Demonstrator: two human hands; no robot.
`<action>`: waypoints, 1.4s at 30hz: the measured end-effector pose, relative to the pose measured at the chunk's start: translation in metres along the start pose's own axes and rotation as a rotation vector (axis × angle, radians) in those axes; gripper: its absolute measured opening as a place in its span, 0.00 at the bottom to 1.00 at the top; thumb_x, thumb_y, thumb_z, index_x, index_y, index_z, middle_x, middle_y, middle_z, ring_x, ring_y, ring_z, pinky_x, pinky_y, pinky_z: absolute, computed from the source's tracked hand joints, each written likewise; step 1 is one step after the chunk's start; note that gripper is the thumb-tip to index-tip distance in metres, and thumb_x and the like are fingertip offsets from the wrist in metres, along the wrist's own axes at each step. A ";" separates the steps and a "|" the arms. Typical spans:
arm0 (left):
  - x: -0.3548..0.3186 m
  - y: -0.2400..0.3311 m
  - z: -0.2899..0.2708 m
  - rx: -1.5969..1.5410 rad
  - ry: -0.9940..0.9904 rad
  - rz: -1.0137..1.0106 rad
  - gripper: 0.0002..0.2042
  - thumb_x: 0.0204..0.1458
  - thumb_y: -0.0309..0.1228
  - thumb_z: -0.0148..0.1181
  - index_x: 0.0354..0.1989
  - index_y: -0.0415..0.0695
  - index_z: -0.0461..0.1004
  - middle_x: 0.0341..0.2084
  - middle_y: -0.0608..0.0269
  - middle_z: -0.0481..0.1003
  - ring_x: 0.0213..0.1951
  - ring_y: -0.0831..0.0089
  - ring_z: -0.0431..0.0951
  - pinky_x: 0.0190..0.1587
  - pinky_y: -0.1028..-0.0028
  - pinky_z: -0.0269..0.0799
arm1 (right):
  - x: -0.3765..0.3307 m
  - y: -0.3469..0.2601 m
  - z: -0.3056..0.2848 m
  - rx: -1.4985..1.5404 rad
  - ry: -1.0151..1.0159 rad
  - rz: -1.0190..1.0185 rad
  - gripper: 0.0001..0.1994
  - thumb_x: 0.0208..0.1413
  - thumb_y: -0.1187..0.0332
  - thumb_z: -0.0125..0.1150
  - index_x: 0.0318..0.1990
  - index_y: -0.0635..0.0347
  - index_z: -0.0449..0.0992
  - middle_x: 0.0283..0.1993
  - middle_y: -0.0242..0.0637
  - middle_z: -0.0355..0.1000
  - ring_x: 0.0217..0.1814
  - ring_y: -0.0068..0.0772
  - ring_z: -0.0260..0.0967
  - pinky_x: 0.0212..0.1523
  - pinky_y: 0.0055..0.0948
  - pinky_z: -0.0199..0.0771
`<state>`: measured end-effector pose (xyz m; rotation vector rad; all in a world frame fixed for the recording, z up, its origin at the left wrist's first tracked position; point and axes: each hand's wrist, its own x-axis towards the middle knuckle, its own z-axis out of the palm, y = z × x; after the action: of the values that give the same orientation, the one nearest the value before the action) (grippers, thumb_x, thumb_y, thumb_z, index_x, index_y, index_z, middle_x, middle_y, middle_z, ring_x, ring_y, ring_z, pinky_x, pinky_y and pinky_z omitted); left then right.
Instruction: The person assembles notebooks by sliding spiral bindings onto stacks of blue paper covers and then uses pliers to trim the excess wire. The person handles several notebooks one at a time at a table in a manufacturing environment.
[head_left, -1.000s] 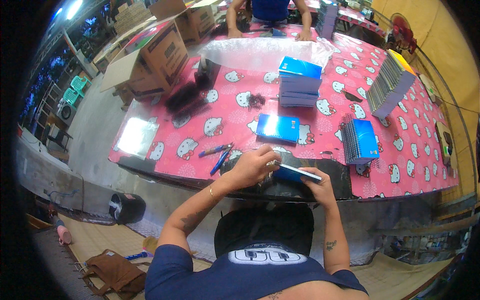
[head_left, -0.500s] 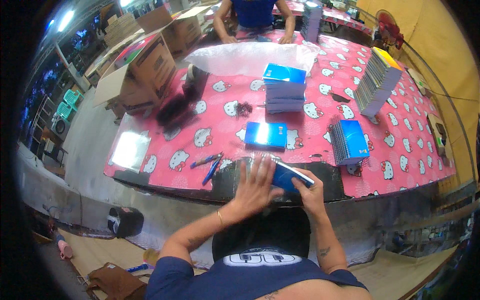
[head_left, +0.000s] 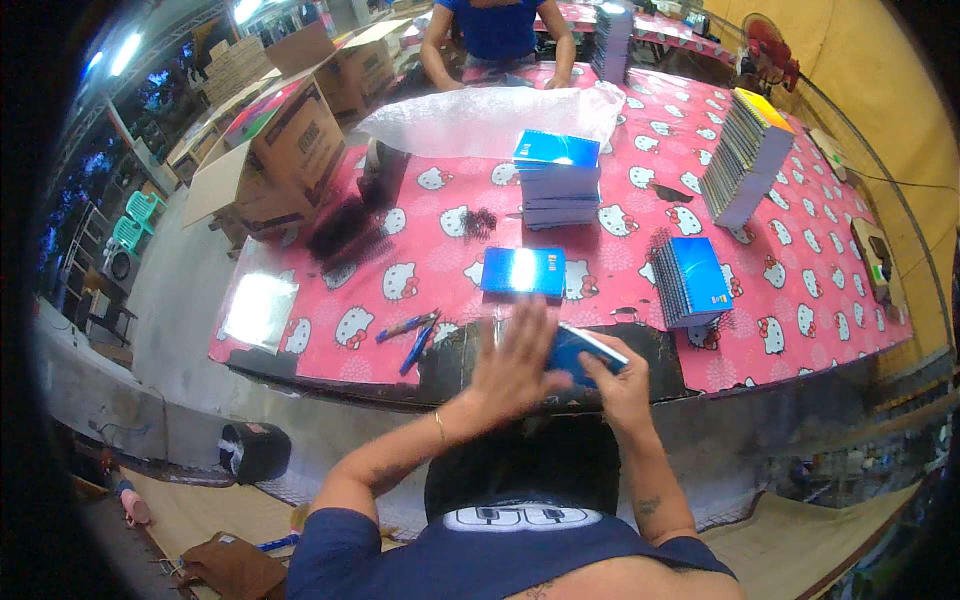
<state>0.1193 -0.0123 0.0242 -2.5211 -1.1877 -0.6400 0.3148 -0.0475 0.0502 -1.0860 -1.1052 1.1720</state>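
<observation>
At the table's near edge I hold a blue notebook [head_left: 572, 352], tilted, over a dark board [head_left: 650, 352]. My right hand [head_left: 618, 376] pinches its right end, thumb on the blue cover. My left hand [head_left: 515, 352] lies flat along its left end, fingers stretched and apart, smeared by motion; it hides that end. Just beyond my left fingers rests another blue notebook [head_left: 522, 272]. A stack of blue notebooks [head_left: 560, 185] stands behind it. To the right sits a stack of coil-bound blue notebooks [head_left: 695, 280]. Blue-handled pliers [head_left: 420, 345] and a similar tool [head_left: 402, 328] lie left of my left hand.
Black coils [head_left: 345, 232] lie on the pink patterned tablecloth [head_left: 330, 300], near a shiny silver sheet [head_left: 260, 308]. Cardboard boxes [head_left: 275, 155] stand at the left. A tall notebook stack [head_left: 748, 160] is at the right. Across the table, a person [head_left: 497, 35] works behind clear plastic wrap [head_left: 490, 120].
My left hand has shifted slightly up and forward along the notebook. My right hand keeps its grip. The whole view has shifted a little.
</observation>
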 end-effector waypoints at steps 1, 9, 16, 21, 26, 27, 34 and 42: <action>-0.019 0.010 0.010 -0.084 0.003 0.075 0.46 0.63 0.64 0.35 0.75 0.34 0.44 0.76 0.39 0.39 0.78 0.48 0.31 0.72 0.41 0.16 | 0.002 -0.002 -0.003 0.024 0.018 -0.015 0.13 0.59 0.76 0.66 0.52 0.65 0.80 0.45 0.32 0.80 0.46 0.17 0.72 0.51 0.22 0.72; -0.034 0.031 0.025 -0.338 0.016 0.074 0.45 0.60 0.66 0.41 0.72 0.35 0.54 0.74 0.40 0.48 0.77 0.49 0.40 0.73 0.43 0.20 | 0.006 -0.001 -0.006 -0.092 -0.065 -0.054 0.15 0.59 0.77 0.65 0.54 0.65 0.80 0.45 0.33 0.80 0.46 0.17 0.72 0.49 0.23 0.74; -0.017 0.033 0.018 -0.266 0.099 0.111 0.46 0.60 0.62 0.46 0.74 0.34 0.47 0.75 0.41 0.46 0.77 0.48 0.40 0.73 0.41 0.23 | 0.006 0.012 -0.010 -0.046 -0.099 -0.049 0.16 0.60 0.77 0.63 0.56 0.65 0.79 0.43 0.31 0.80 0.43 0.16 0.72 0.46 0.22 0.74; 0.044 0.012 0.000 -0.045 -0.022 0.019 0.47 0.62 0.64 0.40 0.73 0.31 0.48 0.74 0.35 0.45 0.77 0.44 0.39 0.73 0.39 0.24 | 0.010 0.041 -0.018 -0.178 -0.138 -0.025 0.17 0.57 0.80 0.62 0.55 0.66 0.79 0.43 0.32 0.81 0.44 0.18 0.73 0.47 0.24 0.76; -0.015 0.047 0.030 -0.225 -0.053 0.129 0.45 0.62 0.62 0.42 0.73 0.31 0.50 0.75 0.39 0.46 0.77 0.47 0.40 0.73 0.42 0.25 | 0.014 0.052 -0.027 -0.107 -0.145 -0.049 0.17 0.56 0.80 0.59 0.54 0.65 0.79 0.42 0.35 0.82 0.45 0.18 0.73 0.47 0.25 0.76; 0.017 0.036 0.021 -0.144 -0.080 0.067 0.45 0.61 0.62 0.43 0.73 0.33 0.52 0.75 0.42 0.47 0.77 0.49 0.41 0.73 0.43 0.26 | 0.010 0.058 -0.028 -0.105 -0.188 -0.013 0.16 0.57 0.80 0.59 0.53 0.65 0.79 0.44 0.36 0.82 0.46 0.19 0.73 0.48 0.26 0.76; 0.007 0.044 0.019 -0.261 -0.134 0.096 0.44 0.63 0.60 0.41 0.74 0.33 0.49 0.75 0.40 0.45 0.77 0.48 0.40 0.73 0.44 0.26 | 0.011 0.073 -0.026 -0.161 -0.143 -0.055 0.18 0.57 0.75 0.62 0.56 0.65 0.78 0.42 0.35 0.82 0.43 0.18 0.72 0.46 0.27 0.76; 0.001 0.050 -0.006 -0.650 0.104 -0.141 0.36 0.58 0.39 0.63 0.69 0.31 0.56 0.65 0.36 0.59 0.70 0.41 0.56 0.70 0.49 0.50 | 0.011 0.059 -0.013 -0.148 -0.080 -0.002 0.18 0.61 0.76 0.62 0.59 0.65 0.76 0.50 0.33 0.78 0.49 0.19 0.72 0.52 0.24 0.75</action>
<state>0.1578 -0.0451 0.0265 -2.8656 -1.2810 -1.3637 0.3212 -0.0328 -0.0095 -1.1590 -1.2708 1.1551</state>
